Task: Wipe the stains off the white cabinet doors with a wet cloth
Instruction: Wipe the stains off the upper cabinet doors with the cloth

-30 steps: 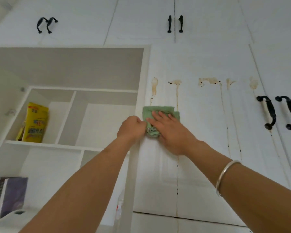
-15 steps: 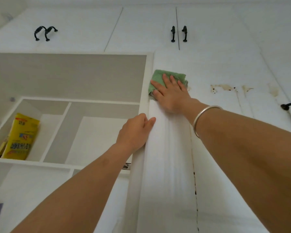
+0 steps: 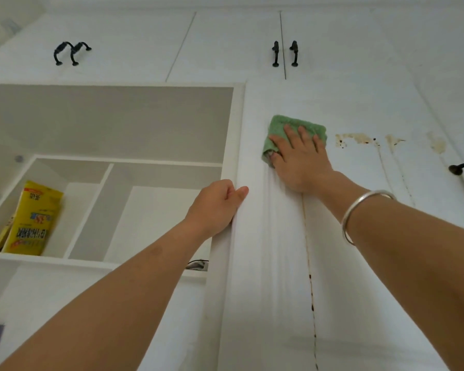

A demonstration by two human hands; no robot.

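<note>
1. The white cabinet door (image 3: 265, 263) takes the middle and the right of the view. A thin brown drip line (image 3: 310, 290) runs down it below the right wrist.
2. The open cabinet (image 3: 105, 121) is on the left of the door, and white boards divide it into compartments.
3. The left hand (image 3: 217, 204) grips the left edge of the door. Its fingers curl round the edge and the thumb lies on the front. It is at the same place as half a second ago.
4. The right hand (image 3: 300, 162) lies flat with the fingers straight and a little apart, and it presses the cloth against the door.
5. The yellow packet (image 3: 34, 218) stands tilted in the leftmost compartment, on the shelf (image 3: 51, 259). It carries printed characters in black and red, but we cannot read them.
6. The green cloth (image 3: 281, 127) is folded and sits high on the door under the right hand. Half a second ago it was at the left edge of the door; now it is further right, near the stains.
7. The stains (image 3: 356, 139) are brownish patches just right of the cloth, apart from it. The two stains seen left of them one second ago are gone.
8. The black handles (image 3: 275, 53) sit on the upper doors.
9. The silver bracelet (image 3: 359, 210) is around the right wrist.
</note>
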